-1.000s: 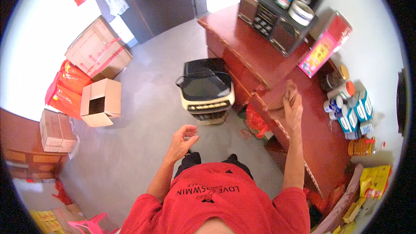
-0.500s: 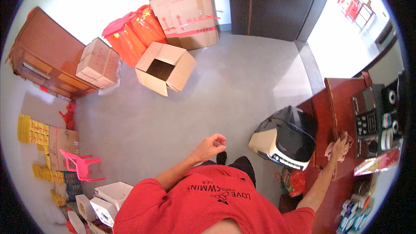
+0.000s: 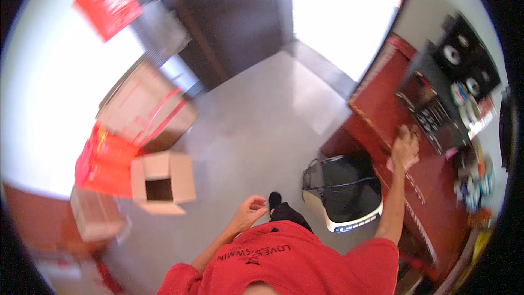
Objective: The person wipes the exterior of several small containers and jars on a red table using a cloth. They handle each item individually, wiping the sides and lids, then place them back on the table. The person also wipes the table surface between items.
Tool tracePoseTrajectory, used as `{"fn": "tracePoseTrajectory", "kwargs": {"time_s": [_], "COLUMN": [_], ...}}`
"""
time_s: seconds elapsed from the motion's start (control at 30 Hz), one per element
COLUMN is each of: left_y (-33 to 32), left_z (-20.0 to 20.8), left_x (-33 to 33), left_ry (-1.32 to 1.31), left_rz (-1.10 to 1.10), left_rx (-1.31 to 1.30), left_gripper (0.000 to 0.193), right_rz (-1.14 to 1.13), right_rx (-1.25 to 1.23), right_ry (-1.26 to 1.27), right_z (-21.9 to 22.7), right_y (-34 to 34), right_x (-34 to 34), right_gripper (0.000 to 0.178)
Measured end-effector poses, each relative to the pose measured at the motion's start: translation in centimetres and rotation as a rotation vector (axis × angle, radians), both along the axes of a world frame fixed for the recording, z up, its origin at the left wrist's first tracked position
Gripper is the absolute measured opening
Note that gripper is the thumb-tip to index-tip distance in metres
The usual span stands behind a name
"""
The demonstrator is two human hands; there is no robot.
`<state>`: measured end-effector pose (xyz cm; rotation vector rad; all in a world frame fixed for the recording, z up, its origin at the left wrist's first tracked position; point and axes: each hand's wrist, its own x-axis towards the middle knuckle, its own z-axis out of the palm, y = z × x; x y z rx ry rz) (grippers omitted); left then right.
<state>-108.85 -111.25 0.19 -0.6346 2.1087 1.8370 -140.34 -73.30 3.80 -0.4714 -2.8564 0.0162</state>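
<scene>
My right hand (image 3: pixel 405 147) rests on the dark red desk top (image 3: pixel 382 101), beside a black device with rows of buttons (image 3: pixel 431 114). Beneath its palm a scrap of a pinkish cloth (image 3: pixel 389 165) peeks out; the rest is hidden by the hand. My left hand (image 3: pixel 248 211) hangs in front of my red shirt, above the floor, its fingers loosely bent and apart with nothing in them. Between my hands, on the floor by the desk, stands a cream and black appliance (image 3: pixel 344 196) with a row of buttons along its near edge.
Black speakers (image 3: pixel 464 57) and small containers (image 3: pixel 474 188) line the desk's wall side. To the left stand an open cardboard box (image 3: pixel 183 177), a large closed carton (image 3: pixel 144 104), an orange-red bag (image 3: pixel 106 161) and a smaller box (image 3: pixel 95 216). A dark door (image 3: pixel 240 22) adjoins a bright doorway.
The view has turned to the right, so the boxes appear farther left and lower. My right hand has shifted across the desk with the cloth. My left hand keeps its loose bend.
</scene>
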Motion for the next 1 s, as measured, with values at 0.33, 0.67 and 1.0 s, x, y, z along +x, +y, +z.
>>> {"fn": "tracePoseTrajectory", "kwargs": {"time_s": [0.33,0.67,1.0], "left_y": [-6.3,-15.9,-17.3], "left_z": [1.0,0.8,-0.1], "left_x": [-16.4,-33.0,-51.7], "left_ry": [0.035,0.023,0.081], "left_rz": [-0.266,-0.577,-0.784], "left_rx": [-0.001,0.015,-0.003], "left_gripper": [0.028,0.026,0.032], "right_rz": [0.154,-0.048,-0.220], "right_rx": [-0.033,-0.105,-0.057], "right_ry": [0.322,0.151,0.133], "right_z": [-3.1,-2.7,-2.8], "right_y": [-11.2,-15.7,-13.2], "right_x": [-6.3,-16.1,-25.2], "right_gripper": [0.038,0.051,0.052]}}
